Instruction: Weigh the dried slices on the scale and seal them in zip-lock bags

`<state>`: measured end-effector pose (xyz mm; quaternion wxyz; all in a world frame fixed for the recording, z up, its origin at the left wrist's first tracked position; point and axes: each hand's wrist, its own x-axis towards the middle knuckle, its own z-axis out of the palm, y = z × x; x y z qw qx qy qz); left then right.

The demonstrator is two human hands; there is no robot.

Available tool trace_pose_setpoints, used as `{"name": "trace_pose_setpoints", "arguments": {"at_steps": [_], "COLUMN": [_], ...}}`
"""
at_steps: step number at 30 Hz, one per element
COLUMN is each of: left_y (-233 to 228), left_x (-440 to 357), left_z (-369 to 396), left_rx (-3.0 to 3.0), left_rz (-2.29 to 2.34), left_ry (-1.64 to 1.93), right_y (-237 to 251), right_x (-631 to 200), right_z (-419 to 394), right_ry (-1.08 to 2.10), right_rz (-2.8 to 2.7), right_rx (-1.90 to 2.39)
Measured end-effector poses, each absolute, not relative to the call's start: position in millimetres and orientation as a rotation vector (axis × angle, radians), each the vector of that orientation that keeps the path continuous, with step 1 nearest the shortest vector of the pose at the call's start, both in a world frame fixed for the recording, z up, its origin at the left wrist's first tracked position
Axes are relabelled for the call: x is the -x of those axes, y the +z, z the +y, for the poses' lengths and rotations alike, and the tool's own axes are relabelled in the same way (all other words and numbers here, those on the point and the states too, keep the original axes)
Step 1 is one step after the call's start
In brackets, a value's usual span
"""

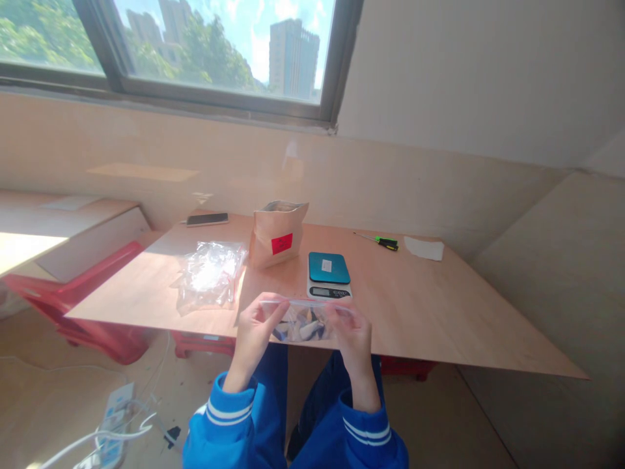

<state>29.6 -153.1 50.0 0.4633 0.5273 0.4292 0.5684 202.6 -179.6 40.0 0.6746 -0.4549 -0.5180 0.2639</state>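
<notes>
A clear zip bag [305, 324] with several small dark and pale pieces inside hangs at the table's front edge, its top edge stretched between my hands. My left hand [257, 326] pinches the bag's upper left corner between thumb and fingers. On the other side, my right hand [352, 329] is closed on the upper right corner. Just beyond the bag lies a kitchen scale [329, 268] with a teal top and a small display. What the pieces in the bag are, I cannot make out.
A brown paper pouch [278, 238] with a red label stands open behind the scale. Clear plastic bags [209, 273] are piled to its left, with a phone [208, 219] behind. Screwdrivers [381, 241] and white paper [424, 248] lie at right. A power strip [111, 417] is on the floor.
</notes>
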Motion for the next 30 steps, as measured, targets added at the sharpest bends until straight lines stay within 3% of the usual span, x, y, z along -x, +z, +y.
{"name": "trace_pose_setpoints", "arguments": {"at_steps": [10, 16, 20, 30], "left_y": [54, 54, 60, 60], "left_x": [-31, -22, -20, -28], "left_z": [-157, -155, -155, -156], "left_rx": [-1.19, -1.291, -1.36, -1.375], "left_rz": [1.008, 0.928, 0.913, 0.934], "left_ry": [1.429, 1.218, 1.094, 1.165], "right_y": [43, 46, 47, 47], "right_x": [-203, -206, -203, -198], "right_z": [-182, -187, -186, -183], "right_ry": [0.721, 0.859, 0.784, 0.658], "right_rz": [-1.192, -1.295, -1.323, -1.282], "right_rx": [1.03, 1.036, 1.067, 1.093]}}
